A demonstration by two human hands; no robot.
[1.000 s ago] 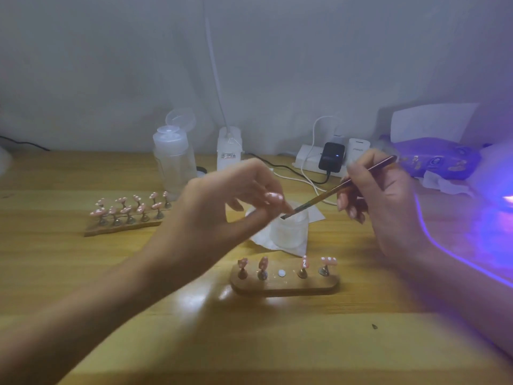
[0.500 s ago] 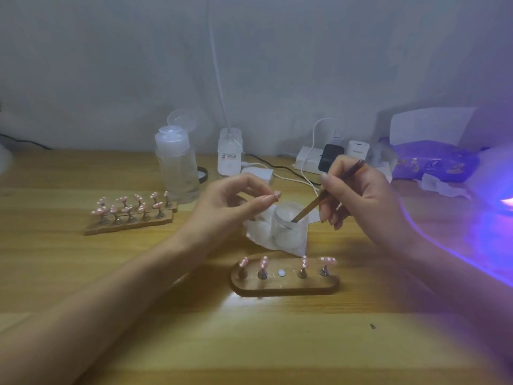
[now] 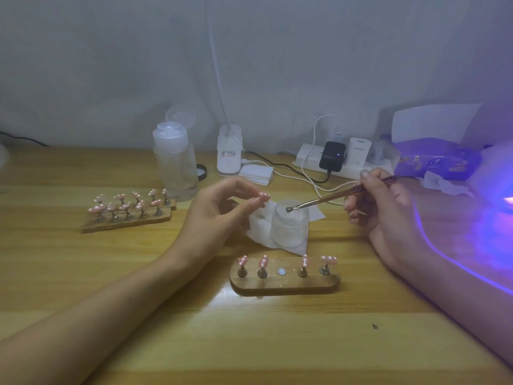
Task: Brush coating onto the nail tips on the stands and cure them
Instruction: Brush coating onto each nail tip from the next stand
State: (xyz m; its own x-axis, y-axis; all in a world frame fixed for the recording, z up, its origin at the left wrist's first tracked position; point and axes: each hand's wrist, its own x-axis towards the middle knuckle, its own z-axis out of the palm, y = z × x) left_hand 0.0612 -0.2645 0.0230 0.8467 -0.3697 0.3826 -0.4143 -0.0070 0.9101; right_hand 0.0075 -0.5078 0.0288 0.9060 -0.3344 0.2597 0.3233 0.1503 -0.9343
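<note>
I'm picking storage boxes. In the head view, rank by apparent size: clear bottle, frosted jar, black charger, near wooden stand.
1. The clear bottle and the near wooden stand look alike in size; the stand is nearer, so they stay unranked.
2. The frosted jar.
3. The black charger.

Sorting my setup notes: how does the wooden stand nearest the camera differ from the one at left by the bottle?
The near stand holds four pink nail tips in one row, with a bare white spot mid-row; the left stand is full, about ten tips in two rows. The near stand lies square across the view; the left stand sits slanted. Both are wooden, with tips on small metal pegs.
</note>
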